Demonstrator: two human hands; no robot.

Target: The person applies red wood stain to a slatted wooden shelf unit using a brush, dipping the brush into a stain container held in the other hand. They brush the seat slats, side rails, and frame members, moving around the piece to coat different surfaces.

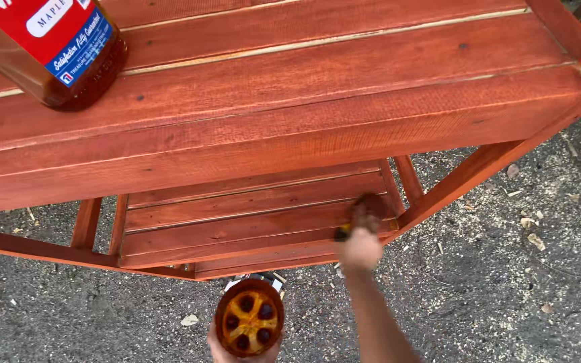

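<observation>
Near lower shelf [237,222] edge, right hand [360,250] grips brush [366,210].

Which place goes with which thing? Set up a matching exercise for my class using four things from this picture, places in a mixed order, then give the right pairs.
Things
1. bottle
2. brush
3. cup
4. wood chip

Places
A. on the gravel ground, left of the left hand
B. lying on the top shelf, at the upper left
C. against the lower shelf slats, in the right hand
D. held in the left hand, over the ground in front of the wooden stand

Pairs: 1-B, 2-C, 3-D, 4-A
</observation>
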